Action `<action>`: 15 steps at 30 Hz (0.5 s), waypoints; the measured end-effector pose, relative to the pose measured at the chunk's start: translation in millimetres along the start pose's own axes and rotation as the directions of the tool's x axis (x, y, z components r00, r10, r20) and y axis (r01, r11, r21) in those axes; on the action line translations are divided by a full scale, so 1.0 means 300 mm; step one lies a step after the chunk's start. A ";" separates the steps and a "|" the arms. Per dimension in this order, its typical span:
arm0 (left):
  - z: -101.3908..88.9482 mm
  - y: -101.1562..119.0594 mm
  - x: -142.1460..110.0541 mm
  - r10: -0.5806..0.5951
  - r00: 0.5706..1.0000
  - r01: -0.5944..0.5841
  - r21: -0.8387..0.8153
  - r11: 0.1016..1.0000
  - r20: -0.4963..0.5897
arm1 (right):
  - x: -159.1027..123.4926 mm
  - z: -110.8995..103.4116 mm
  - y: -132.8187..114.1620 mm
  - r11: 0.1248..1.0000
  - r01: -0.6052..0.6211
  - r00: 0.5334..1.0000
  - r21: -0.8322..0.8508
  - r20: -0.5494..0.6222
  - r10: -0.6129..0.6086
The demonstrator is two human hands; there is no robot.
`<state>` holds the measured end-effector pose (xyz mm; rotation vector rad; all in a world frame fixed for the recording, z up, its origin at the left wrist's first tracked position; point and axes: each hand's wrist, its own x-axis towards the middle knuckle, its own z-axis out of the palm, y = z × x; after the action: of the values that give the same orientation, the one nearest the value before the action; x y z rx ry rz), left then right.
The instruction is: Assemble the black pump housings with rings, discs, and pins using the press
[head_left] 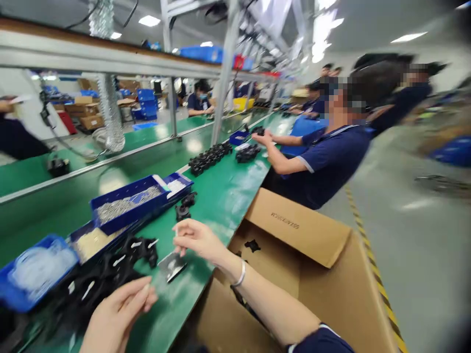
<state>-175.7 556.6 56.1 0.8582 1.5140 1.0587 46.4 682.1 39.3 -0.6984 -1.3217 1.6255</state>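
Holding left hand [121,306] with thumb against fingers beside matte, lobed black parts [105,269] bearing thin white pegs [88,290]; cannot tell whether gripping anything. Pinching slim white piece [176,231] with right hand [196,240], ahead of and apart from left hand, near shiny plate [172,267] on smooth green bench [217,196]. Note, beyond, rigid blue bin [136,214] of thin metal pins [123,205]; farther, co-worker's hands [264,139] with black component [258,130].
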 end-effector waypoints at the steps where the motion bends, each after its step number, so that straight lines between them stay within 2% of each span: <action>1: 0.013 0.008 -0.018 0.024 0.999 -0.025 0.010 1.000 0.045 | -0.044 0.022 0.018 0.997 -0.051 0.998 0.064 0.035 0.049; 3: 0.042 0.016 -0.033 0.069 0.995 -0.071 0.025 0.997 0.073 | -0.113 0.063 0.043 0.982 -0.143 0.986 0.125 0.104 0.130; 5: 0.059 0.011 -0.035 0.108 0.991 -0.109 0.012 0.994 0.078 | -0.159 0.100 0.051 0.975 -0.181 0.977 0.129 0.136 0.164; 10: 0.050 -0.017 -0.058 0.183 0.980 -0.185 0.030 0.982 0.076 | -0.192 0.171 0.024 0.988 -0.105 0.991 0.111 0.094 0.095; 15: 0.023 -0.034 -0.066 0.250 0.968 -0.252 0.093 0.963 0.025 | -0.184 0.196 0.024 0.978 -0.104 0.989 0.179 0.120 0.083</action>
<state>-165.1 536.1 53.0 1.1456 1.4813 1.1675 18.2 606.2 42.2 -0.5715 -1.2118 1.8603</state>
